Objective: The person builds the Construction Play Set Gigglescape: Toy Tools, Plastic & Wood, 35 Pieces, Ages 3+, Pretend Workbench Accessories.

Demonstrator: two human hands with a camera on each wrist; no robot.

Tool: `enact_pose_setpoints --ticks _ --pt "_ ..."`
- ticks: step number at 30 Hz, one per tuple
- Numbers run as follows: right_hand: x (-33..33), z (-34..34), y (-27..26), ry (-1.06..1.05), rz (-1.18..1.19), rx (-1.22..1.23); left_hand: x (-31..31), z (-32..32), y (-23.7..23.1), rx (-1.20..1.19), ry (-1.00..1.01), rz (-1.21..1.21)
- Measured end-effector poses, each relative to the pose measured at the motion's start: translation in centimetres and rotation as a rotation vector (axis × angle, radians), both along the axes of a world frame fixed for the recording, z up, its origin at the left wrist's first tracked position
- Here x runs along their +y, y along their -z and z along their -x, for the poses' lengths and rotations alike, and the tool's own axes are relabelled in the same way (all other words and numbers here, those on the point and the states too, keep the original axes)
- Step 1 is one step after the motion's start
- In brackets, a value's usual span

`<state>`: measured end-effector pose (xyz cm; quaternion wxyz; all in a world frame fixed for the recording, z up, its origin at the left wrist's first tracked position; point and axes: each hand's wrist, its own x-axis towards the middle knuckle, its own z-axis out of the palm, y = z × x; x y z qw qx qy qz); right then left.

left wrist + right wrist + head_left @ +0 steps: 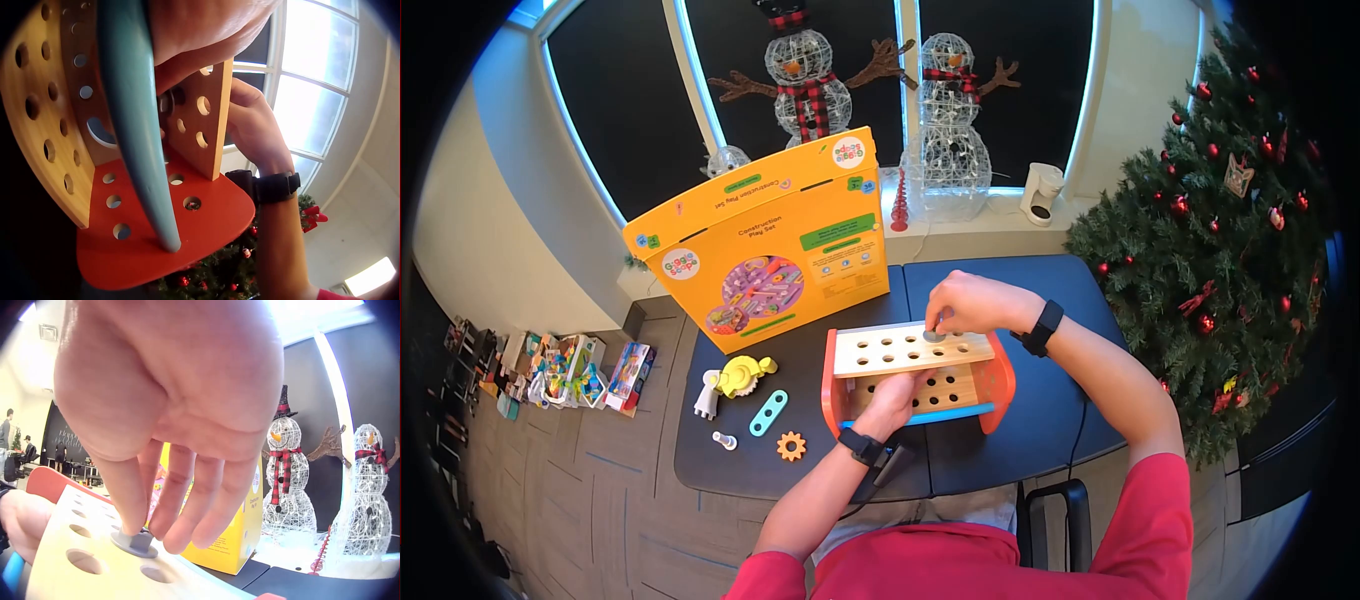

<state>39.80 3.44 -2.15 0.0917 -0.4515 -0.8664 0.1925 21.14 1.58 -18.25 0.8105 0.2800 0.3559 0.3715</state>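
Observation:
A wooden toy workbench with red end panels (1000,392) and a blue front bar (128,119) stands on the table. My right hand (965,302) is over its perforated top board (870,347). Between thumb and fingers it pinches the raised tab of a grey toy bolt (136,544), whose round flange lies at the board's surface. My left hand (890,402) reaches past the blue bar, under the top board. In the left wrist view, a grey piece (165,103) shows beneath the board near the left fingers. Those fingertips are mostly hidden, so I cannot tell whether they grip it.
Left of the workbench lie an orange gear (791,446), a blue strip with holes (769,413), a pale bolt (724,440), and a yellow-green toy piece (742,376) beside a grey one (708,396). Behind stands a yellow box (750,240). A decorated tree (1200,230) is right of the table.

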Motion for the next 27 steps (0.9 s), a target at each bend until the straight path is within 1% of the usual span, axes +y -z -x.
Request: enact_pose_setpoints --ticks 2,4,9,11,13,17,20,22,27 --pt "0.1 0.0 0.1 -0.005 0.002 0.001 -0.2 0.1 -0.6 -0.01 -0.011 0.001" --pt "0.1 0.1 0.2 0.011 0.01 0.017 -0.5 0.2 -1.2 0.083 -0.032 0.013" --pt "0.2 0.2 0.1 0.012 0.017 0.022 0.3 -0.1 1.3 0.045 -0.062 -0.018" --pt "0.2 0.3 0.0 0.012 0.016 0.022 0.2 -0.1 1.0 0.036 -0.062 -0.032" --pt "0.1 0.5 -0.1 0.023 0.013 0.001 0.2 -0.1 0.5 0.034 0.024 0.014" --pt "0.3 0.6 0.0 0.027 0.02 -0.031 -0.1 -0.3 -0.6 0.112 0.078 0.023" --pt "0.4 0.6 0.1 0.022 0.01 -0.048 -0.4 -0.3 -1.1 0.092 0.122 -0.029" --pt "0.5 0.6 0.2 0.034 0.021 -0.034 -0.4 -0.1 -1.1 0.149 0.157 -0.043" --pt "0.4 0.5 0.2 0.036 0.038 -0.006 0.3 0.2 1.2 0.109 0.104 -0.03"
